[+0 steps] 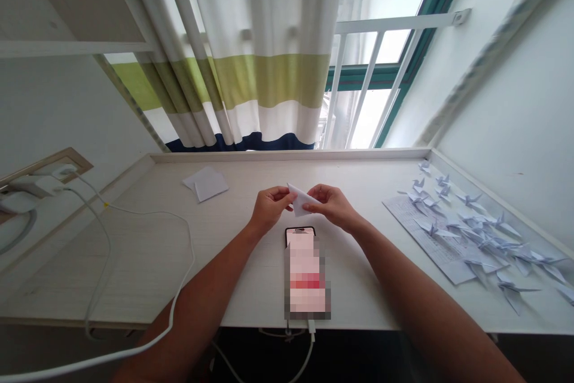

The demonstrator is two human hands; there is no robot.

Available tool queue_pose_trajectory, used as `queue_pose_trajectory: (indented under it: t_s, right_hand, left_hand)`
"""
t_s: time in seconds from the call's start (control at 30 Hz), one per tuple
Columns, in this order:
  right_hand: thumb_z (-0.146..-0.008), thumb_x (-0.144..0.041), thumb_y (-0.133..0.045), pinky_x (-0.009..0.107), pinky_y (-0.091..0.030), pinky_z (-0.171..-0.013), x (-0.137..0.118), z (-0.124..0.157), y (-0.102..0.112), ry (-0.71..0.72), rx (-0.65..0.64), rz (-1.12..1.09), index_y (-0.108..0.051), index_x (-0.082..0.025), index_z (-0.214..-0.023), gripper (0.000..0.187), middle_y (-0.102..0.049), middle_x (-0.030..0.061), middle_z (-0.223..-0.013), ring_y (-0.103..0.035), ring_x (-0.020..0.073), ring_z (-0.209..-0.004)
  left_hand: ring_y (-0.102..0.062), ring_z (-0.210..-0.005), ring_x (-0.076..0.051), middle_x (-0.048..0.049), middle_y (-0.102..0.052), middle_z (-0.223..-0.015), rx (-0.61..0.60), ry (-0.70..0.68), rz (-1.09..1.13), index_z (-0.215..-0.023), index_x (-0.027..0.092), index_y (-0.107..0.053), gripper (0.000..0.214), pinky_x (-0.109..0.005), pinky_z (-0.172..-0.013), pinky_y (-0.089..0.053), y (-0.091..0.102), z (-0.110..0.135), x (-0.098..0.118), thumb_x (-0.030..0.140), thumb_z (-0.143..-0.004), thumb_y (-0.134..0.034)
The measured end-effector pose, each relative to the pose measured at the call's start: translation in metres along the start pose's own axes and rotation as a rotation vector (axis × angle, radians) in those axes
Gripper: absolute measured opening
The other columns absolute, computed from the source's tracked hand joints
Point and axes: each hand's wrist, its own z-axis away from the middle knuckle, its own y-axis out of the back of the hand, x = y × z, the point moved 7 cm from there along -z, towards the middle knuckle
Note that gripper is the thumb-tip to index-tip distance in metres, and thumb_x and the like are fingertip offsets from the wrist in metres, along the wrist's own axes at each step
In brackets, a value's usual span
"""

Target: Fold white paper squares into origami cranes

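Observation:
A small piece of folded white paper (300, 200) is held between my two hands above the middle of the desk. My left hand (271, 208) pinches its left edge with thumb and fingers. On the other side, my right hand (332, 205) grips the paper's right edge, thumb in front and fingers partly hidden behind. Just below the hands, a phone (307, 272) lies face up with its screen lit and blurred out. Several loose white paper squares (210, 184) rest on the desk to the left of my left hand.
Several folded paper cranes (482, 230) spread over the desk's right side, some on a printed sheet (428, 245). A white charging cable (191, 239) loops across the left, from plugs at a wall socket (67, 169). Another cable (311, 335) hangs from the phone over the desk's front edge.

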Motion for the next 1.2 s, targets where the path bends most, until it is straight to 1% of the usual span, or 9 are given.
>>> queue_pose_trajectory:
  t_s: [0.13,0.3,0.53,0.77,0.9,1.03,1.1,1.2]
  right_hand:
    - [-0.065,-0.038,-0.088,0.036,-0.054,-0.074,-0.004,0.002,-0.004,-0.005,-0.031,0.011,-0.069,-0.018,-0.085,0.035,-0.073,0.0037,-0.083,-0.069,0.0203,-0.079]
    - [-0.07,-0.041,-0.085,0.035,-0.053,-0.076,-0.001,0.002,-0.007,-0.012,-0.119,-0.024,-0.073,-0.016,-0.091,0.035,-0.075,0.0068,-0.09,-0.069,0.0201,-0.083]
    - [-0.07,-0.038,-0.086,0.035,-0.053,-0.074,0.007,-0.001,-0.004,-0.02,-0.091,0.007,-0.072,-0.015,-0.089,0.033,-0.074,0.0059,-0.086,-0.068,0.0194,-0.079]
    - [-0.07,-0.04,-0.085,0.036,-0.054,-0.075,0.003,0.001,-0.006,-0.012,-0.114,-0.003,-0.071,-0.016,-0.09,0.034,-0.074,0.0068,-0.089,-0.069,0.0199,-0.081]
    - [-0.07,-0.039,-0.085,0.035,-0.054,-0.073,0.003,0.001,-0.006,-0.022,-0.106,0.007,-0.07,-0.017,-0.089,0.033,-0.074,0.0058,-0.087,-0.069,0.0195,-0.079]
    - [-0.069,-0.04,-0.086,0.034,-0.053,-0.072,0.005,0.001,-0.007,-0.016,-0.099,-0.008,-0.069,-0.018,-0.086,0.032,-0.073,0.0041,-0.085,-0.068,0.0186,-0.078]
    - [-0.068,-0.04,-0.087,0.033,-0.053,-0.072,0.005,0.001,-0.007,-0.018,-0.098,-0.014,-0.069,-0.018,-0.086,0.033,-0.072,0.0039,-0.084,-0.067,0.0185,-0.078]
    - [-0.072,-0.044,-0.084,0.031,-0.051,-0.07,0.005,0.003,-0.012,-0.039,-0.139,-0.033,-0.071,-0.017,-0.089,0.034,-0.073,0.0053,-0.086,-0.067,0.0179,-0.078]
  left_hand:
    - [-0.067,-0.065,-0.017,-0.0059,-0.076,-0.078,-0.005,-0.012,-0.024,-0.086,0.014,-0.079,0.03,-0.03,-0.058,-0.057,0.0,0.0,0.003,0.042,-0.076,-0.08]
    - [-0.064,-0.062,-0.014,-0.0049,-0.076,-0.076,-0.004,-0.022,-0.036,-0.084,0.015,-0.079,0.026,-0.028,-0.057,-0.054,0.001,0.0,0.007,0.039,-0.073,-0.083]
    - [-0.062,-0.061,-0.014,-0.0049,-0.075,-0.077,0.005,0.01,-0.026,-0.081,0.015,-0.078,0.026,-0.028,-0.059,-0.054,0.002,0.0,0.005,0.038,-0.072,-0.083]
    - [-0.064,-0.064,-0.015,-0.0051,-0.074,-0.077,0.008,0.014,-0.027,-0.077,0.014,-0.077,0.028,-0.03,-0.061,-0.056,0.001,0.001,0.012,0.04,-0.068,-0.085]
    - [-0.064,-0.066,-0.016,-0.0055,-0.075,-0.078,-0.006,0.025,-0.021,-0.078,0.014,-0.077,0.029,-0.03,-0.062,-0.057,0.0,0.002,0.013,0.04,-0.069,-0.085]
    - [-0.065,-0.066,-0.016,-0.0059,-0.075,-0.079,-0.009,0.032,-0.008,-0.083,0.014,-0.078,0.031,-0.03,-0.063,-0.056,0.001,0.001,0.01,0.043,-0.073,-0.082]
    - [-0.064,-0.065,-0.015,-0.0058,-0.074,-0.078,-0.003,0.023,-0.012,-0.082,0.014,-0.078,0.032,-0.029,-0.062,-0.055,0.002,0.0,0.009,0.045,-0.074,-0.081]
    - [-0.062,-0.065,-0.014,-0.005,-0.073,-0.074,0.0,0.009,-0.017,-0.078,0.014,-0.077,0.031,-0.029,-0.062,-0.054,0.003,-0.001,0.007,0.045,-0.074,-0.081]
